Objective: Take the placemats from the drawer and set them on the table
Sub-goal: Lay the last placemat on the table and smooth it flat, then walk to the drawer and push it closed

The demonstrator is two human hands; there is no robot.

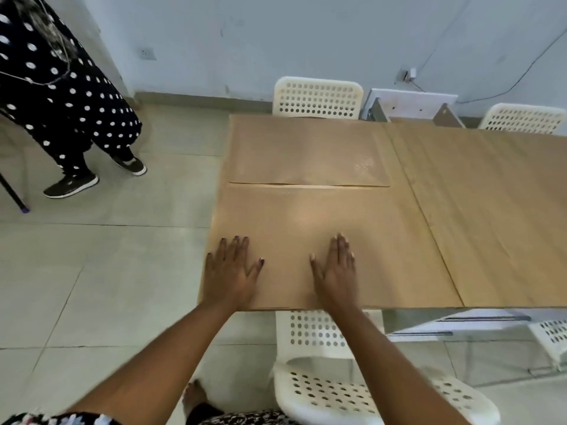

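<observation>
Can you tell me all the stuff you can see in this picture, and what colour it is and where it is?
placemats: two, tan; far placemat on the table's far left end, near placemat closer, under both hands
table: one, light wood, stretching to the right
chairs: four, white with holes; two behind the table, one in front, part of one at lower right
white board: one, leaning at the wall behind the table
cable: one, dark, on the grey wall
floor: pale tiles
other person: one, polka-dot clothes, black shoes, top left
left hand: flat on the near placemat
right hand: flat on the near placemat
</observation>
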